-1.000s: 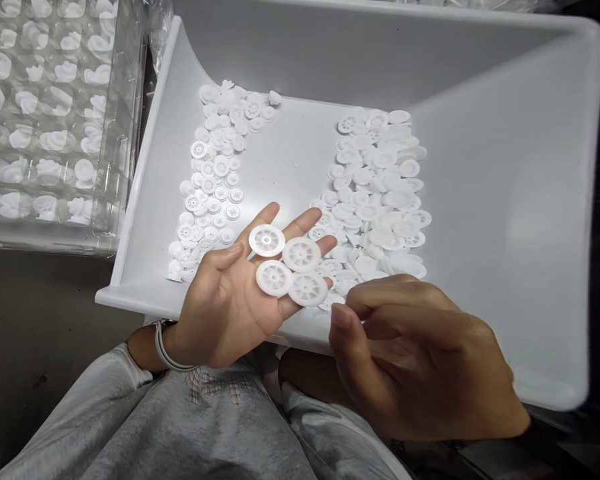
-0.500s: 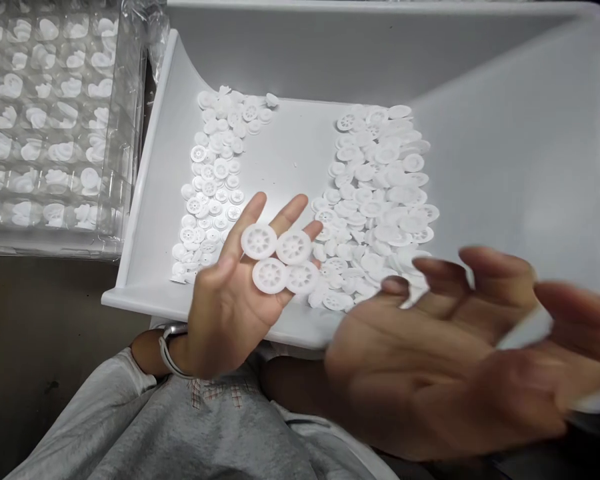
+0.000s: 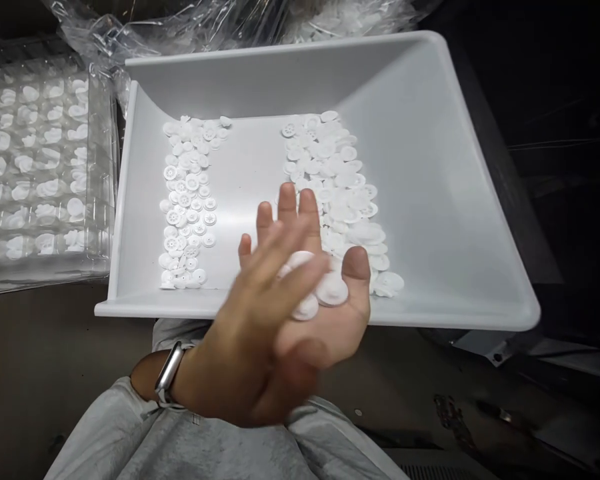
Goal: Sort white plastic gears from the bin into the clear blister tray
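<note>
White discs lie on the open right hand, partly covered by the open, blurred left hand, at the grey bin's six o'clock.

In a pale grey tray, two long groups of discs.
Carries small white discs, some with spokes showing, clustered toward the left wall, and larger white discs overlapping in a denser band farther right; leaves smooth bottom bare between, partly hidden toward the front.

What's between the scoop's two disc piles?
Head view: bare scoop floor between left pile and right pile; near end partly hidden by left hand and right hand.
</note>
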